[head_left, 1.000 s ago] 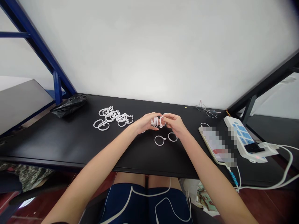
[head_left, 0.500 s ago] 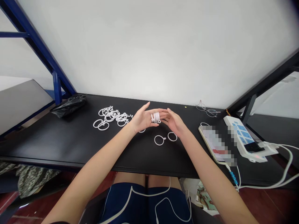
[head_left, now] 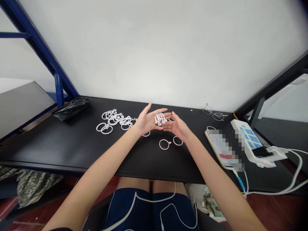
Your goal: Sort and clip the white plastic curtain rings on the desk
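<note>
My left hand (head_left: 147,122) is palm up above the black table, its thumb raised. Several white curtain rings (head_left: 159,118) with small eyelets sit around its outstretched fingers. My right hand (head_left: 178,126) meets its fingertips from the right, thumb apart from the other fingers. Between that thumb and the fingers shows part of a white ring (head_left: 171,120); whether it is held or lies behind cannot be made out. Below the hands, one curtain ring (head_left: 164,144) lies flat, with another ring (head_left: 177,141) by my right wrist. A heap of similar rings (head_left: 115,119) spreads left of my left hand.
The black table (head_left: 72,147) meets a white wall. At its left end lies a black plastic bag (head_left: 71,109). To the right are glasses (head_left: 218,116), a phone (head_left: 222,149) on a charging cable, and a white power strip (head_left: 252,141) with cables.
The rings on my left fingers have tilted and fanned out, their eyelets now turned toward me. My left hand has turned slightly. Part of a ring now shows by my right thumb.
</note>
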Action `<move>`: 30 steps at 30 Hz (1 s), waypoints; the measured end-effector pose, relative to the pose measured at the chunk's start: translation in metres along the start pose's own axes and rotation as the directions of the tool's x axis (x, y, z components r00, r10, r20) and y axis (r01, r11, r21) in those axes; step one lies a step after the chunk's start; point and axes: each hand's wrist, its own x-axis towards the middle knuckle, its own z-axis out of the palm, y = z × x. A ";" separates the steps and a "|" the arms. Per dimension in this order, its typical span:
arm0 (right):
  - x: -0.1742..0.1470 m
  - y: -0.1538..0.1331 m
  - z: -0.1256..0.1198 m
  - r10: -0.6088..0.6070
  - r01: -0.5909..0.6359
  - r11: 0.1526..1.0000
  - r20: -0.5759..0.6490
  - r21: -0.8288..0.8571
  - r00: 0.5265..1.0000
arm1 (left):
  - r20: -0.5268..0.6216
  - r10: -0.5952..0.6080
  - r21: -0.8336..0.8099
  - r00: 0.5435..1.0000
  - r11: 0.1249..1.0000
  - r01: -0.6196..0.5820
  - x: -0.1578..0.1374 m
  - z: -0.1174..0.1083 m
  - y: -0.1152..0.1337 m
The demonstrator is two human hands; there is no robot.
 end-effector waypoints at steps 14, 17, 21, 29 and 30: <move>-0.003 -0.002 -0.004 -0.265 0.242 0.931 -0.047 -0.272 0.963 | -0.003 -0.038 -0.112 0.999 0.993 0.038 0.005 -0.011 -0.003; -0.001 0.001 -0.008 -0.363 0.309 0.881 -0.095 -0.357 0.927 | 0.002 -0.049 -0.187 0.999 0.981 0.048 0.004 -0.013 -0.001; 0.000 0.006 -0.004 -0.376 0.343 0.853 -0.009 -0.393 0.926 | 0.031 -0.020 -0.244 0.999 0.969 0.027 0.004 -0.011 -0.001; -0.001 0.022 0.012 -0.462 0.411 0.821 -0.039 -0.396 0.886 | 0.055 0.036 -0.386 0.998 0.923 -0.012 -0.001 -0.002 -0.001; -0.001 0.023 0.013 -0.459 0.404 0.827 -0.056 -0.390 0.887 | 0.068 0.027 -0.403 0.997 0.915 0.003 -0.001 -0.003 0.000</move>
